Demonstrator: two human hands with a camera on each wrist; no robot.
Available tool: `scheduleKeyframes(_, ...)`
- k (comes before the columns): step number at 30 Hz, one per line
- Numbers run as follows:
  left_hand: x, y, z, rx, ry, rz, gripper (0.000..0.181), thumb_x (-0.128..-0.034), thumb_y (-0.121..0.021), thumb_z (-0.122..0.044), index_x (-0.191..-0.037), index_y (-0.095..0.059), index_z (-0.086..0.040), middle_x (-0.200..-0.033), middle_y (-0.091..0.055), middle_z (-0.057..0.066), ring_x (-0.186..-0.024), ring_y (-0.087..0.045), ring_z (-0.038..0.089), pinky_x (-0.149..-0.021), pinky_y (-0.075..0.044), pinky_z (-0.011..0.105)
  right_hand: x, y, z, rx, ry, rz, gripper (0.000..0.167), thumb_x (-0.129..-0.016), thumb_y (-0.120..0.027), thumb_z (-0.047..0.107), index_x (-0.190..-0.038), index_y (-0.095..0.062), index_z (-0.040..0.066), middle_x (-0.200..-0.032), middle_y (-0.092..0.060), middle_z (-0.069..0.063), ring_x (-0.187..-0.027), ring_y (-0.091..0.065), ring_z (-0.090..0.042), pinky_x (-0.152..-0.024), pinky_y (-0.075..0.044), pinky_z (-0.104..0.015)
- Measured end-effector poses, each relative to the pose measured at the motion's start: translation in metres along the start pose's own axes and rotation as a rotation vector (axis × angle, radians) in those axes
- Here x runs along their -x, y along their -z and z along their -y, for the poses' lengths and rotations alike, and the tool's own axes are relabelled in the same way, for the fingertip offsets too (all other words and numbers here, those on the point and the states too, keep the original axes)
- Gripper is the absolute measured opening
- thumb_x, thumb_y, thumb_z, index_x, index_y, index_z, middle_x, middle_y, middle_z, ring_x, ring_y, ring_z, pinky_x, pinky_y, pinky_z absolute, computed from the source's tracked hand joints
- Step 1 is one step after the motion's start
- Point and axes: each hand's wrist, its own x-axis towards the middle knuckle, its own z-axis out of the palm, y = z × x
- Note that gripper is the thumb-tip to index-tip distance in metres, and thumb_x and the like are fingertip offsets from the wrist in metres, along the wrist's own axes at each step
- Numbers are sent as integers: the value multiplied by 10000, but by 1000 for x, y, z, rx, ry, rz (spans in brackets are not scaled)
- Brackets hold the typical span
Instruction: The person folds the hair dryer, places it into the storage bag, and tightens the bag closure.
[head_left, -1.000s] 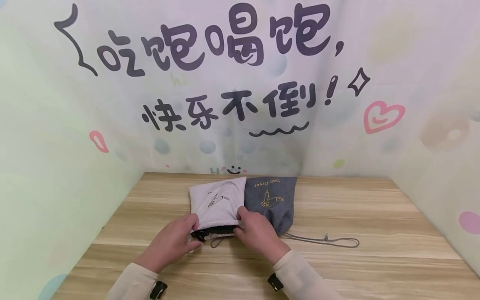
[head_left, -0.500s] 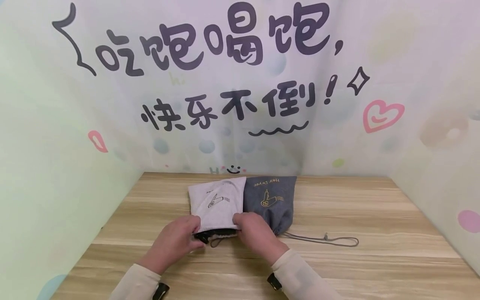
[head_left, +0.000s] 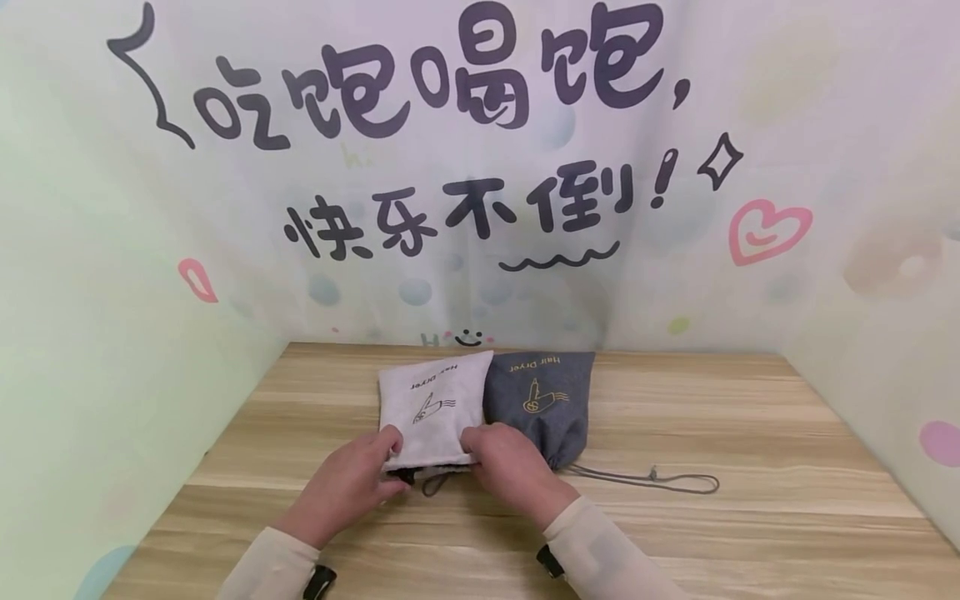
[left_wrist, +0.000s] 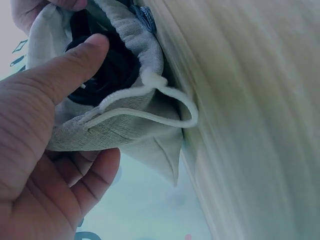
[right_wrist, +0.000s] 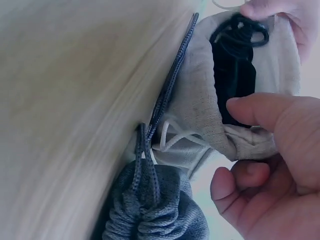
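Observation:
A light grey drawstring bag [head_left: 435,400] printed "Hair Dryer" lies near the back of the table, its mouth towards me. My left hand [head_left: 337,487] grips the left side of the mouth, thumb inside and fingers outside. The right side of the rim is gripped by my right hand [head_left: 517,471] in the same manner. Inside the mouth, the right wrist view shows a black object with a coiled cord [right_wrist: 242,37]; the bag hides most of it. A white drawstring [left_wrist: 145,112] hangs in a loop at the left of the mouth.
Against the right side of the light bag lies a dark grey drawstring bag [head_left: 562,417], gathered at its neck. Its grey cord [head_left: 686,483] stretches right across the wooden table [head_left: 750,433]. A printed cloth backdrop [head_left: 420,317] rises behind the table.
The light bag's upper rim has come down towards me, so less of the black inside shows in the head view. My right hand has shifted slightly left and down. The dark bag stays put.

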Motion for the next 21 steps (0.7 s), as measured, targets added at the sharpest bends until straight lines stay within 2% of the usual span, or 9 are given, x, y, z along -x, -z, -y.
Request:
scheduleKeyframes(5,0,1,4,-1,-30,-38,454,-726,-853,-70,-739,-413,-181,-670,-382,-109,-621,-409,91,-546,-363,244,0,1,1,-10,-49,27,351,-775,-741,-35,-738,-462,175,-667,-523,66,-604,-473,-107,-571,-407,-261)
scheduleKeyframes(11,0,-2,6,11,-50,-15,464,-688,-813,38,-710,-399,-170,-671,-373,-93,-630,-394,103,-561,-362,255,2,0,2,-4,-81,6,325,-775,-735,-24,-751,-473,168,-689,-505,59,-611,-472,-118,-575,-412,-276)
scheduleKeyframes(14,1,-2,6,-2,7,10,446,-665,-812,22,-722,-412,-166,-691,-389,-78,-643,-405,116,-571,-375,276,4,1,1,-8,-109,21,287,-792,-725,-4,-768,-499,172,-723,-468,67,-610,-453,-112,-560,-407,-267)
scheduleKeyframes(17,3,2,6,-2,105,59,415,-668,-833,-64,-743,-438,-165,-721,-419,-61,-667,-421,128,-586,-390,304,7,6,-2,-30,-135,49,218,-806,-744,62,-827,-552,163,-776,-453,68,-618,-447,-105,-566,-421,-262)
scheduleKeyframes(21,7,8,7,12,201,127,410,-655,-877,-201,-779,-488,-163,-806,-507,-37,-723,-472,126,-645,-449,339,12,19,-8,-83,-175,88,203,-807,-763,132,-950,-619,137,-877,-514,42,-672,-486,-108,-624,-460,-276)
